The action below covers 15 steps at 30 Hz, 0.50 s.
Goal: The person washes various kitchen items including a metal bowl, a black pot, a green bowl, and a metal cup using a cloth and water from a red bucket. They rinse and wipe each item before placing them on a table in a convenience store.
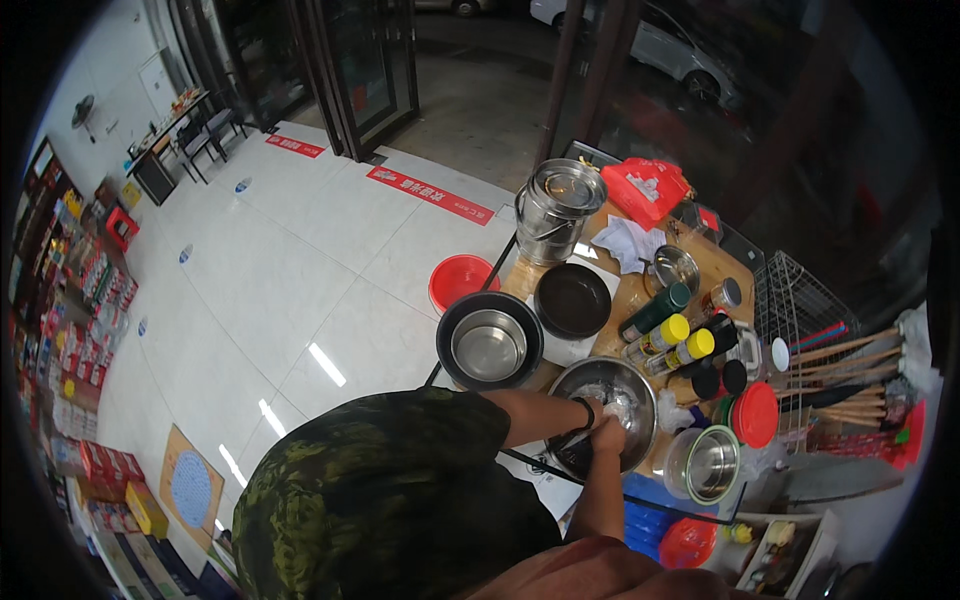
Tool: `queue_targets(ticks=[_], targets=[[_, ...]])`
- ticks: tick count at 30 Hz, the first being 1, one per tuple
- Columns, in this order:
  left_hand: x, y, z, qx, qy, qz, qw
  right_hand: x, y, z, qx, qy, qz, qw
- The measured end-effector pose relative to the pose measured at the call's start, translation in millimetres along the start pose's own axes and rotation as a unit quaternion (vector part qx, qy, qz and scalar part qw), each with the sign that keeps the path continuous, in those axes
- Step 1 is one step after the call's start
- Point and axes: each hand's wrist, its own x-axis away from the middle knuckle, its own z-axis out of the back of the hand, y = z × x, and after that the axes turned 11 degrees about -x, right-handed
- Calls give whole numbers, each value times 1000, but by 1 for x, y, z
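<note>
Both my hands are together inside a wide stainless steel bowl [643, 390] at the table's near side. My left hand [595, 409], with a black band at its wrist, reaches in from the left. My right hand [610, 435] comes from below, its fingers curled against a small white lump [618, 412]. What the lump is made of is too small to tell. The left fingers are mostly hidden. Left of the bowl, a steel inner pot [489, 345] sits within a larger dark pot [448, 352]. A black round pan [573, 301] lies beyond.
A lidded steel pail [551, 225] stands at the back. Yellow-capped shakers [660, 337] and a dark green bottle [654, 312] crowd the bowl's far right. A green-rimmed container [712, 465] and a red-lidded jar [754, 415] are to the right. A red basin [463, 279] is beyond the table's left edge.
</note>
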Motion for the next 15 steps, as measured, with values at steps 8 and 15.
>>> queue_targets(ticks=[8,15], targets=[[14,5,-9,-17,18,-22,999,-24,43,-18,-31,45,-27,998],[-38,-17,-38,-114,-41,-39,992,-37,74,-51,-46,57,54,996]])
